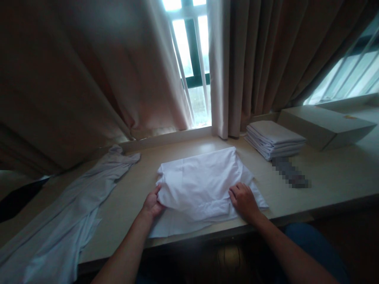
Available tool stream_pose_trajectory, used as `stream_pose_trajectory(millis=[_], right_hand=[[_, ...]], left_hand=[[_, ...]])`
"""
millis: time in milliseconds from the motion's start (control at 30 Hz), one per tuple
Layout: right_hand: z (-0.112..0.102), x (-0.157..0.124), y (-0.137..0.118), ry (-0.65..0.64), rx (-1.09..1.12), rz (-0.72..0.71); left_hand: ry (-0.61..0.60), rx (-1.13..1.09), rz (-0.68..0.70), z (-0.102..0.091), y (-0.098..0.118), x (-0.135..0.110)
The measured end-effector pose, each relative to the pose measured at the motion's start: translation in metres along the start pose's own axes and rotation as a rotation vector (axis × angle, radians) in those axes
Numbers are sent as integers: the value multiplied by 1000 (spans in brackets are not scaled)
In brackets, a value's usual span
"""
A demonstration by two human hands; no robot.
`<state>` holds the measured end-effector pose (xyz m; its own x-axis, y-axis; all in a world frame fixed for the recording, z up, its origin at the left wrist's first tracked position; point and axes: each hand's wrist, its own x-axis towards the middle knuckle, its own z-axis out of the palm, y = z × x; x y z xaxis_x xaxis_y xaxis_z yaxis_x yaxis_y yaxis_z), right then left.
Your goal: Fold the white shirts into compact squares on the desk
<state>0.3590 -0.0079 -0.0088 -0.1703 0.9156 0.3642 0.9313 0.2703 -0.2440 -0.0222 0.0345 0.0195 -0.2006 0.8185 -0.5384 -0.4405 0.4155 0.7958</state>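
Observation:
A partly folded white garment [198, 183] lies in front of me on the pale table, its upper layer wrinkled and its lower layer reaching past the near and right sides. At its left edge, my left hand [152, 202] is closed on the cloth, with the thumb on top and some fingers hidden beneath. My right hand [244, 200] rests at the garment's right side, fingers curled together onto the fabric near a fold. Its fingertips press into the cloth.
A stack of folded white cloth [274, 136] stands at the back right, beside a pale box [327, 124]. A pixelated dark item [291, 172] lies before the stack. Loose white garments [71, 209] stretch along the left. Curtains [231, 71] hang behind the table [331, 173].

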Motion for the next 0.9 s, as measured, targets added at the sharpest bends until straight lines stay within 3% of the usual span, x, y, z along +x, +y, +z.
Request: stream_pose_trajectory(millis=[100, 167, 267, 333, 400, 467, 567, 667, 900], right_hand=[[0, 0, 0, -5, -5, 2], [0, 0, 0, -9, -8, 3], [0, 0, -1, -15, -12, 0], [0, 0, -2, -13, -15, -6], [0, -1, -2, -5, -19, -14], [1, -1, -2, 2, -24, -21], [1, -2, -2, 0, -24, -30], [2, -2, -2, 3, -22, -37], [5, -3, -1, 8, -49, -44]], left_hand=[[206, 374, 70, -18, 1, -5], [303, 452, 101, -33, 8, -13], [428, 726, 332, -45, 18, -26], [408, 1085, 640, -41, 19, -32], [284, 1446, 926, -28, 13, -33], [168, 1663, 1032, -15, 4, -28], [134, 1837, 858, -6, -12, -15], [136, 1878, 687, -12, -28, -4], [187, 1892, 718, -22, -42, 0]])
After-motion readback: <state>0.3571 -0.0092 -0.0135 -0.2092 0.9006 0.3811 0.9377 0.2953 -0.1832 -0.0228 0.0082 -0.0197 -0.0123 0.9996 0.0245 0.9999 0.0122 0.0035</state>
